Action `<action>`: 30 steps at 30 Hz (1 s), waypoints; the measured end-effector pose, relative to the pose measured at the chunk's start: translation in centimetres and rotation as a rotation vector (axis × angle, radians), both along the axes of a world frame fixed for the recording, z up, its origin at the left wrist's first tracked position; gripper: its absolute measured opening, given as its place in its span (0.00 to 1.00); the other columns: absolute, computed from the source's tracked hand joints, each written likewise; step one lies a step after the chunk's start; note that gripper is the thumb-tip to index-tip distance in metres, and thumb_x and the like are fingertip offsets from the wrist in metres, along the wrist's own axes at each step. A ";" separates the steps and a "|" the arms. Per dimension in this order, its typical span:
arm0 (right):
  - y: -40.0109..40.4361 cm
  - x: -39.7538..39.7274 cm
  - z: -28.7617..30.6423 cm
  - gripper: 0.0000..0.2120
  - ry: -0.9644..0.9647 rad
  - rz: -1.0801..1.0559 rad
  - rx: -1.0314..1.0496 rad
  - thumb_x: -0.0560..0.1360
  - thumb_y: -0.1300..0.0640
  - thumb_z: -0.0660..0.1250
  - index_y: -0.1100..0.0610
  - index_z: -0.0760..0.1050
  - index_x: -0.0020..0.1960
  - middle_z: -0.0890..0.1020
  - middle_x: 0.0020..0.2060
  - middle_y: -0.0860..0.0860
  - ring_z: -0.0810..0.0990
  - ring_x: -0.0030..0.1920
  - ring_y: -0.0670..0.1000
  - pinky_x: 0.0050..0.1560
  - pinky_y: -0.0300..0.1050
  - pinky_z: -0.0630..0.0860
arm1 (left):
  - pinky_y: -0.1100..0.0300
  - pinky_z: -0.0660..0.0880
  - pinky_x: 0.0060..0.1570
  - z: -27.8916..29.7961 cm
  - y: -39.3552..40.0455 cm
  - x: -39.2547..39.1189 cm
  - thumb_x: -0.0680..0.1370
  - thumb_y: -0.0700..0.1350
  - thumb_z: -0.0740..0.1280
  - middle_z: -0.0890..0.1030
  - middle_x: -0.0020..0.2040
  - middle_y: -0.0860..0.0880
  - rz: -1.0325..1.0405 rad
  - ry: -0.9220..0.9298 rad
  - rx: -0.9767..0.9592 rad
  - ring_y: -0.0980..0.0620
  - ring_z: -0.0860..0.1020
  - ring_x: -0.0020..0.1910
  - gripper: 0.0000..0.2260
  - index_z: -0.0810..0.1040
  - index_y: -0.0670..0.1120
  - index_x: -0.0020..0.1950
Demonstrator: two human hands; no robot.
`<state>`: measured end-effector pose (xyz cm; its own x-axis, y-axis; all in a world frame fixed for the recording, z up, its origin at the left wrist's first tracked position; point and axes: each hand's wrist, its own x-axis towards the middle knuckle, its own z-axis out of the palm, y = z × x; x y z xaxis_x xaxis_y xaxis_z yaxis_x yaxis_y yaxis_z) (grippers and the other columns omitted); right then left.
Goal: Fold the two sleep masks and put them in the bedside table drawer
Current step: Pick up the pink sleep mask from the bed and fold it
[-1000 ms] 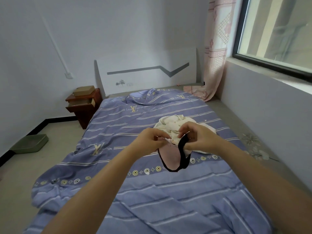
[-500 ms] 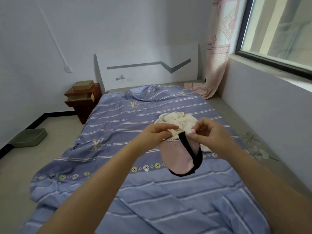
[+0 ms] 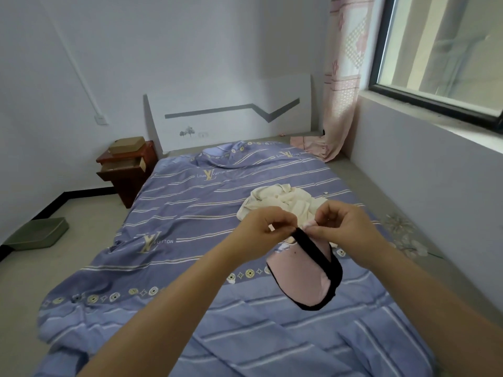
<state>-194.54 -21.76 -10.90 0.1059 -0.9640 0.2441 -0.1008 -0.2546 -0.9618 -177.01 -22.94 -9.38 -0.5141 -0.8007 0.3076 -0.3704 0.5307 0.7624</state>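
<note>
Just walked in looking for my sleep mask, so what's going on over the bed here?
A person is holding a pink sleep mask with a black strap up over the bed, pinching its top edge with the left hand and the right hand. It hangs in the air, not yet put away. A cream cloth heap lies on the blue cover behind it. The bedside table stands far off, its drawer pulled open.

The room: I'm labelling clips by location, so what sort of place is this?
A bedroom, most likely: a low bed under a purple striped quilt, a white headboard panel against the wall, and a reddish wooden bedside table.
</note>
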 end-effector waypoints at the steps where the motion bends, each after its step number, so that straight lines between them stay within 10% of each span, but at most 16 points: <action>1: 0.0 -0.3 -0.1 0.17 -0.029 -0.026 0.009 0.65 0.72 0.70 0.52 0.71 0.28 0.74 0.25 0.48 0.72 0.25 0.39 0.28 0.29 0.71 | 0.77 0.67 0.34 -0.2 0.0 0.3 0.73 0.32 0.63 0.72 0.33 0.57 -0.005 0.002 -0.005 0.68 0.71 0.31 0.09 0.77 0.44 0.39; 12: 0.4 3.9 -3.4 0.15 -0.009 -0.349 -0.104 0.72 0.63 0.65 0.48 0.65 0.33 0.72 0.32 0.45 0.71 0.35 0.41 0.34 0.21 0.66 | 0.70 0.73 0.30 -3.7 3.3 3.2 0.77 0.33 0.55 0.77 0.30 0.57 0.064 0.318 0.300 0.62 0.73 0.29 0.12 0.70 0.48 0.39; 19: 1.0 10.3 -5.4 0.04 0.196 -0.051 -0.200 0.72 0.67 0.64 0.60 0.70 0.42 0.70 0.34 0.46 0.69 0.36 0.41 0.34 0.33 0.62 | 0.72 0.69 0.29 -6.1 8.8 9.2 0.77 0.34 0.55 0.73 0.30 0.54 0.403 0.554 0.475 0.63 0.70 0.28 0.12 0.69 0.48 0.38; 25: 3.8 18.6 -5.9 0.08 0.118 0.115 -0.223 0.72 0.66 0.64 0.56 0.67 0.40 0.70 0.34 0.40 0.70 0.36 0.42 0.36 0.20 0.64 | 0.72 0.68 0.24 -7.2 14.5 14.4 0.78 0.35 0.54 0.71 0.31 0.50 0.778 0.609 0.422 0.63 0.73 0.25 0.12 0.70 0.47 0.39; 30: 6.6 25.7 -6.5 0.09 0.055 0.253 -0.190 0.74 0.61 0.62 0.49 0.64 0.41 0.71 0.36 0.42 0.74 0.39 0.55 0.39 0.34 0.70 | 0.71 0.71 0.22 -7.5 18.6 19.2 0.76 0.37 0.59 0.75 0.34 0.49 1.063 0.651 0.374 0.64 0.75 0.24 0.09 0.72 0.49 0.41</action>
